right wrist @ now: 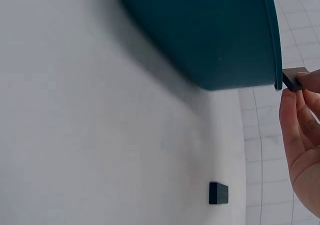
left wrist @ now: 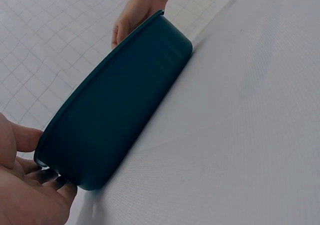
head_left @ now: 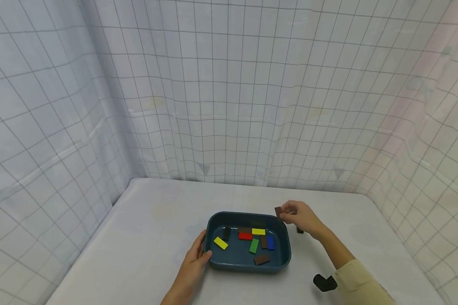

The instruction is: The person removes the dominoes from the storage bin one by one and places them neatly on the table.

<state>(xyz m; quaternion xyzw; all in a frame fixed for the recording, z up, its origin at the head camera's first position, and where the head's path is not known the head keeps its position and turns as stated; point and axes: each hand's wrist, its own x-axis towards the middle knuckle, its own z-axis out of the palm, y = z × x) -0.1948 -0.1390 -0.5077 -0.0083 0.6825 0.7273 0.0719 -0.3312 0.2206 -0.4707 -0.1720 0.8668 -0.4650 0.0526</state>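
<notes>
A dark teal rectangular tub (head_left: 248, 267) stands on the white table with several small coloured blocks inside. My left hand (head_left: 192, 263) holds the tub's left end, thumb at the rim and fingers against the outer wall, as the left wrist view (left wrist: 35, 185) also shows. Above the far right corner of the tub, my right hand (head_left: 299, 217) pinches a brown block (head_left: 278, 211) between thumb and fingers. In the right wrist view that block (right wrist: 294, 76) is just beside the rim. Inside lie yellow (head_left: 221, 243), red (head_left: 246, 236), green (head_left: 254, 246), blue (head_left: 270, 242), black (head_left: 227, 234) and brown blocks (head_left: 261, 259).
A black block (head_left: 300, 230) lies on the table to the right of the tub, partly under my right hand. Nearer the front, a black object (head_left: 324, 283) shows beside the right sleeve (head_left: 356, 281). White gridded curtains (head_left: 229, 93) surround the table.
</notes>
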